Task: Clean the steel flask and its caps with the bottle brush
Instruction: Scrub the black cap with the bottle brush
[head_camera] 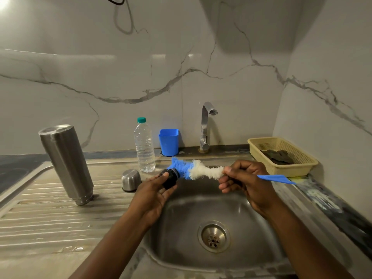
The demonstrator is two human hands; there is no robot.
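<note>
Both raised, left hand [155, 190] gripping cap [169, 178], right hand [244, 181] brush [198, 171]

Over the sink basin [201, 208] my left hand [153, 195] gripped the black inner cap [170, 178] while my right hand [244, 181] closed around the bottle brush [198, 171], its blue bristle tip pressed against the cap (the blue handle stuck out to my right). The steel flask [66, 164] stood upside down on the ribbed drainboard [50, 218], the steel outer cap [131, 180] just beside a plastic water bottle [144, 147].
</note>
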